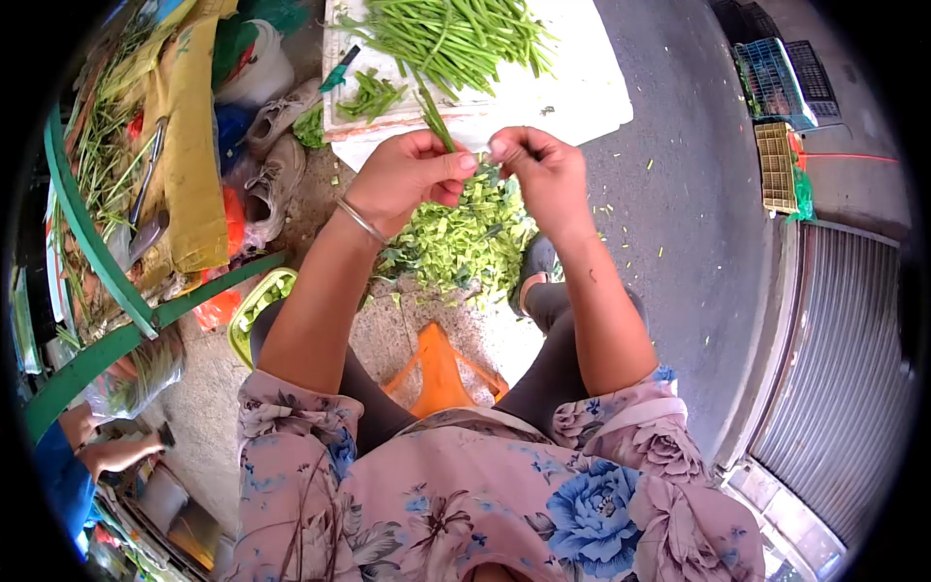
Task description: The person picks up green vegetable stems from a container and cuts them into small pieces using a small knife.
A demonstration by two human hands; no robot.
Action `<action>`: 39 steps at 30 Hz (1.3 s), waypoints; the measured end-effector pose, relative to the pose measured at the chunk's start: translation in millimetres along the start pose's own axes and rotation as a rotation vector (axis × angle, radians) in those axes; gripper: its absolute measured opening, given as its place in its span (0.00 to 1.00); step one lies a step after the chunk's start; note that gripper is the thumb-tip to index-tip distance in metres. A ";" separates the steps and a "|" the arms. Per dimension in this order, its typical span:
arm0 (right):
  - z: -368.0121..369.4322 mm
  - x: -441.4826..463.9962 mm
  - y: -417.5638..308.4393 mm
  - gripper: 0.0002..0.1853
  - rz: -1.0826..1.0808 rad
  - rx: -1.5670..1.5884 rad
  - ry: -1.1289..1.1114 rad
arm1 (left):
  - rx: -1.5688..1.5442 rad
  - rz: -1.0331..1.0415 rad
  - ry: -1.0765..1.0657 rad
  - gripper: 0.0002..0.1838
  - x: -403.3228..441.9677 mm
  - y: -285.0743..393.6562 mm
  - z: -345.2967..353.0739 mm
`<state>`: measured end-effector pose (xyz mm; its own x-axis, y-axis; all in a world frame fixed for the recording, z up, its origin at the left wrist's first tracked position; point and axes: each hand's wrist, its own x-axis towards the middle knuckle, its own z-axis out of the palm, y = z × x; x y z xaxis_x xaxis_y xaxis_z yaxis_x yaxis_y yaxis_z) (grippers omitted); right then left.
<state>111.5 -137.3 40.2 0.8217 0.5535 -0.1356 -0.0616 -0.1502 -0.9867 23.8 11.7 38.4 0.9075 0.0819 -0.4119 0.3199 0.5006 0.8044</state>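
My left hand (422, 173) is closed on a few slender green stems (433, 116), which point up and away from me past its thumb. Close beside it, my right hand (545, 170) has thumb and forefinger pinched together; anything between them is too small to make out. Just beyond both hands is a white board (592, 82) bearing a large heap of long green stems (456, 44). A small bunch of shorter green pieces (371, 97) lies at its left, near a green-handled knife (339, 68). Below my hands, a pile of pale green trimmings (461, 238) covers the ground.
An orange stool (438, 373) is between my legs. Left of me are a yellow-green basket (236, 335) of green pieces, a pair of shoes (276, 184) and a green metal frame (87, 364). Another person's arm (121, 453) shows lower left. Crates (776, 170) stand far right.
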 end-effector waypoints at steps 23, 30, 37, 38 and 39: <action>11.9 -19.3 5.0 0.20 -0.006 0.182 -0.213 | -0.332 0.054 0.100 0.10 19.2 0.3 -9.0; 13.0 -19.5 1.2 0.20 0.058 0.233 -0.256 | -0.381 0.043 0.038 0.08 19.9 -1.3 -12.5; 13.0 -19.3 -0.4 0.19 0.103 0.238 -0.283 | -0.360 0.041 -0.010 0.09 20.4 -4.0 -15.0; 11.5 -18.7 -2.4 0.19 0.104 0.238 -0.281 | -0.338 0.034 -0.008 0.09 20.7 -4.3 -15.0; 8.9 -17.8 -5.2 0.19 0.147 0.252 -0.279 | -0.338 0.033 -0.010 0.09 19.8 -3.4 -15.0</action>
<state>92.1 -139.1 46.9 0.6103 0.7476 -0.2618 -0.3327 -0.0580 -0.9412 36.7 24.6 21.1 0.9190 0.0948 -0.3826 0.1839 0.7554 0.6289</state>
